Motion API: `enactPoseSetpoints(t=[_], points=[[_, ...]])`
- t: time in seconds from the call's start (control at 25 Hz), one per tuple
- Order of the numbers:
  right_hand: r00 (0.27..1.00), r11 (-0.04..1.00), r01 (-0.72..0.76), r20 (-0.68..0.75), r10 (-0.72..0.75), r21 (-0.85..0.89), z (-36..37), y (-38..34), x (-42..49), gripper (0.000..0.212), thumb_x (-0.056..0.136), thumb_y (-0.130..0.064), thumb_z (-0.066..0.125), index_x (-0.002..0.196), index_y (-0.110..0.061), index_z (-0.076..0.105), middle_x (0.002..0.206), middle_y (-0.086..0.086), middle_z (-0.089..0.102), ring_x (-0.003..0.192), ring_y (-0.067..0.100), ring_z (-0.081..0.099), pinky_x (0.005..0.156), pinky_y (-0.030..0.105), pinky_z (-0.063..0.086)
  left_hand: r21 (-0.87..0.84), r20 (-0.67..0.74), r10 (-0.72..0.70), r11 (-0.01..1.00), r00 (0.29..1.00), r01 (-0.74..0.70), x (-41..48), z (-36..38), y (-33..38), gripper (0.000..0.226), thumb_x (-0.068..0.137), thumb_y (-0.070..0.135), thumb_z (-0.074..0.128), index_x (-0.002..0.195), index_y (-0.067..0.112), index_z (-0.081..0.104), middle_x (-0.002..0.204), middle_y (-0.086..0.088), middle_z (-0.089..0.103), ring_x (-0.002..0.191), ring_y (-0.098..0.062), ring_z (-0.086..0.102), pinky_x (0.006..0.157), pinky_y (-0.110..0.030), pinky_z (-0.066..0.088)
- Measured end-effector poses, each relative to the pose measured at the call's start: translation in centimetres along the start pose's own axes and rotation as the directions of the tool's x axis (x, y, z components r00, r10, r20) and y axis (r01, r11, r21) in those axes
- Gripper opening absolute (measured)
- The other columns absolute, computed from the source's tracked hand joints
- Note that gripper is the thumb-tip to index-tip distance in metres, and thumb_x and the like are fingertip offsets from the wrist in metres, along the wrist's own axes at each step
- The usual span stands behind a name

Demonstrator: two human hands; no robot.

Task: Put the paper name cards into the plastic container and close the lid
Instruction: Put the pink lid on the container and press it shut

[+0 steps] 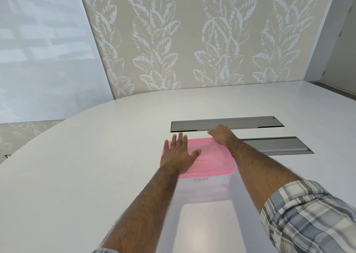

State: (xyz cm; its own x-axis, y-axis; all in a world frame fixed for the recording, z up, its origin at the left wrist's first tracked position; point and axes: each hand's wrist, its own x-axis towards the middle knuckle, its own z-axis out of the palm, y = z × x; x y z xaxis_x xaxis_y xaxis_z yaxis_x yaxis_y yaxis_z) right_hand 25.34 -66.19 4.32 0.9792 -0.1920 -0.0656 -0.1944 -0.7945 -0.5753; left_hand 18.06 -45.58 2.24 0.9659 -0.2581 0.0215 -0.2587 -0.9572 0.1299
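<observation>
Container: sitting on white table, pink lid on top, a card showing inside
Left hand: pressing flat, fingers spread
Right hand: curling over far corner, pinching rim
Risk: uneven pressing leaving one corner unseated

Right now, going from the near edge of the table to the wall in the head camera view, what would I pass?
Plaid sleeve → clear box → pink lid → near grey slot → far grey slot → leaf-patterned wall.
</observation>
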Motion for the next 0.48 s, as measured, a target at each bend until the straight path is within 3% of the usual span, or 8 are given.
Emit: enactPoseSetpoints(t=[0.16, 0.32, 0.48], points=[[1.0, 1.0, -0.012, -0.004, 0.012, -0.019, -0.1, 0.0, -0.2, 0.032, 0.096, -0.039, 0.055, 0.083, -0.01, 0.055, 0.095, 0.01, 0.059, 0.089, 0.028, 0.059, 0.079, 0.033, 0.047, 0.0, 0.007, 0.0, 1.0, 1.0, 0.0, 0.0, 0.1, 0.0, 0.092, 0.091, 0.075, 0.006, 0.16, 0.016, -0.004, 0.167, 0.001, -0.015, 0.153, -0.018, -0.015, 0.123, -0.048, -0.006], [0.989, 0.985, -0.138, -0.059, 0.133, -0.101, -0.1, -0.9, -0.5, 0.033, 0.093, -0.039, 0.055, 0.106, -0.011, 0.066, 0.113, 0.008, 0.068, 0.102, 0.029, 0.064, 0.086, 0.035, 0.049, -0.002, 0.006, 0.001, 1.0, 1.0, -0.001, 0.0, 0.0, 0.0, 0.092, 0.091, 0.076, 0.007, 0.16, 0.016, -0.004, 0.167, 0.0, -0.014, 0.154, -0.019, -0.014, 0.123, -0.048, -0.005], [0.971, 0.962, -0.225, -0.115, 0.208, -0.152, 0.4, -1.2, -0.7, 0.058, 0.098, -0.052, 0.031, 0.128, -0.012, 0.061, 0.134, 0.01, 0.061, 0.119, 0.03, 0.059, 0.097, 0.04, 0.044, -0.009, 0.007, -0.001, 1.0, 1.0, 0.001, 0.0, -0.1, 0.0, 0.092, 0.091, 0.076, 0.008, 0.16, 0.015, -0.004, 0.167, 0.0, -0.013, 0.154, -0.019, -0.014, 0.123, -0.049, -0.005]])
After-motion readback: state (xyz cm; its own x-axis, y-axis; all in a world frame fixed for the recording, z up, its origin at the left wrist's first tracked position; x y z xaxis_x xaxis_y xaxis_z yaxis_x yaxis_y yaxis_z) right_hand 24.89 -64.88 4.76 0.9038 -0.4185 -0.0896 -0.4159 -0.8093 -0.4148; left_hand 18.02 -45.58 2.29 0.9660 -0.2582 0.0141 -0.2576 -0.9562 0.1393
